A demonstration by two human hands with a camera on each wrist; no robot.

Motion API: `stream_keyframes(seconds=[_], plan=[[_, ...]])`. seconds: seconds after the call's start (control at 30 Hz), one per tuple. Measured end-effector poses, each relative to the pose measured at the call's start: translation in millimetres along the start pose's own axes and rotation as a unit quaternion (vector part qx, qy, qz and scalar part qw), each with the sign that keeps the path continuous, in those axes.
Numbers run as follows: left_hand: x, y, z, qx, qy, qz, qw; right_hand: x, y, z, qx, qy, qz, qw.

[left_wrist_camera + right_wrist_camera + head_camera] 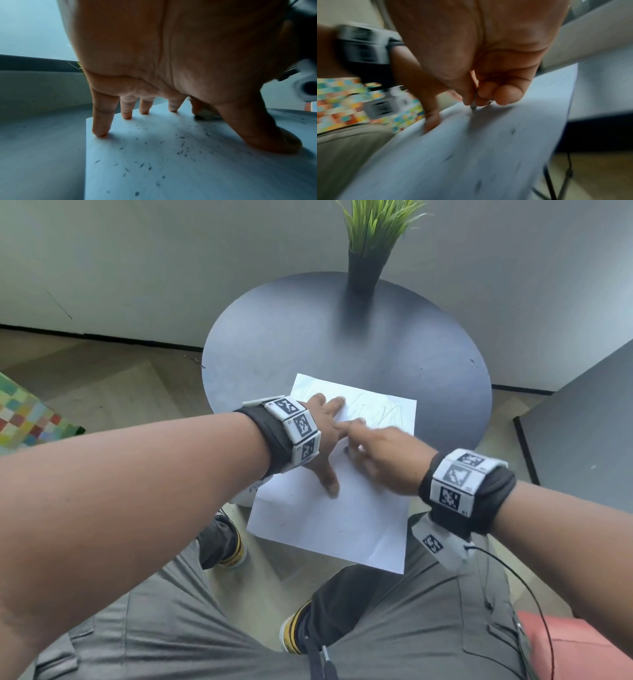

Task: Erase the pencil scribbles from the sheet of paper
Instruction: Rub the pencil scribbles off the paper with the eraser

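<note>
The left hand lies with straight, splayed fingers and thumb pressed flat on the sheet of paper, apparently to pin the thin, limp page while it is rubbed; the sheet rests on the round, matt dark worktop, its near end hanging past the rim toward the person's knees. To its right, the right hand has its grip closed, fingertips pinching a small eraser down onto the page, too blurred to show its shape. Faint grey pencil scribbles remain on the far half, and dark eraser crumbs dot the smooth white surface.
</note>
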State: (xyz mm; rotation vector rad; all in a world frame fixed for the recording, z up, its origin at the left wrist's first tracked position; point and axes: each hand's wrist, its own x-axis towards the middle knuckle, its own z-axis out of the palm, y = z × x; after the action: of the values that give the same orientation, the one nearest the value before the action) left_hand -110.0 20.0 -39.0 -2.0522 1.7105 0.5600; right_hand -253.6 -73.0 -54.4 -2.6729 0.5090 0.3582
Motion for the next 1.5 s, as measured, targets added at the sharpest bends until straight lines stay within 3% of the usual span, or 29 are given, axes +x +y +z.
stream_keyframes(seconds=[0.07,0.17,0.2,0.3,0.37,0.5,0.53,0.63,0.67,0.8,0.83,0.97,1.0,1.1,1.17,1.27,1.3,1.4,1.43,1.5], plan=[[-0.5,0.8,-1.9,0.005,-0.005,-0.002,1.0,-2.8,2.9,-1.2,-0.015,-0.025,-0.021,0.999],[-1.5,2.4,-2.2,0.015,-0.008,-0.009,1.0,10.6,28.2,-19.2,-0.005,0.055,0.083,0.995],[-1.9,2.1,-2.0,0.016,-0.01,-0.011,1.0,8.4,27.4,-18.3,-0.003,0.066,0.089,0.994],[-3.7,0.7,-2.9,0.017,-0.011,-0.009,1.0,-9.6,-1.3,2.0,-0.016,0.007,-0.023,1.0],[-4.0,0.6,-3.2,0.021,-0.014,-0.012,1.0,-15.0,-6.0,4.4,-0.02,-0.026,-0.049,0.998],[-6.4,1.3,-4.3,0.022,-0.02,-0.025,0.999,3.5,25.0,-15.1,-0.012,0.064,0.108,0.992],[-6.7,1.3,-4.5,0.022,-0.019,-0.027,0.999,0.3,20.2,-10.9,-0.02,0.062,0.098,0.993],[-6.6,2.0,-4.1,0.024,-0.011,-0.027,0.999,-16.0,-7.8,14.7,-0.027,-0.01,-0.028,0.999],[-6.2,2.1,-4.0,0.023,-0.009,-0.028,0.999,-17.1,-8.0,13.3,-0.023,-0.024,-0.034,0.999],[-6.7,2.7,-3.9,0.02,-0.011,-0.041,0.999,3.2,26.3,-15.5,0.0,0.054,0.128,0.99],[-7.0,2.5,-3.9,0.021,-0.011,-0.041,0.999,0.6,23.5,-14.0,-0.007,0.056,0.123,0.991],[-4.5,3.5,-5.1,0.024,-0.009,-0.037,0.999,-17.7,-9.2,13.3,-0.028,-0.022,-0.024,0.999],[-4.1,3.9,-5.4,0.024,-0.012,-0.038,0.999,-14.4,-4.6,8.0,-0.028,-0.019,-0.013,0.999],[-3.3,4.6,-5.7,0.022,-0.014,-0.042,0.999,4.3,25.2,-14.0,0.002,0.043,0.119,0.992],[-2.8,3.9,-5.4,0.021,-0.008,-0.041,0.999,0.4,18.7,-8.8,-0.019,0.05,0.095,0.994],[-2.8,4.6,-5.3,0.027,-0.007,-0.041,0.999,-15.4,-2.5,12.3,-0.027,-0.02,-0.022,0.999],[-2.8,5.1,-5.6,0.03,-0.008,-0.042,0.999,-15.5,-0.3,7.1,-0.029,-0.03,-0.017,0.999],[-2.4,5.2,-5.7,0.025,-0.008,-0.041,0.999,-1.1,23.5,-17.3,-0.016,0.029,0.111,0.993],[-2.5,4.6,-5.4,0.024,-0.008,-0.042,0.999,-1.6,22.6,-17.3,-0.015,0.035,0.12,0.992],[-3.3,3.8,-5.6,0.024,-0.004,-0.04,0.999,-9.7,3.0,-3.9,-0.04,-0.001,0.059,0.997]])
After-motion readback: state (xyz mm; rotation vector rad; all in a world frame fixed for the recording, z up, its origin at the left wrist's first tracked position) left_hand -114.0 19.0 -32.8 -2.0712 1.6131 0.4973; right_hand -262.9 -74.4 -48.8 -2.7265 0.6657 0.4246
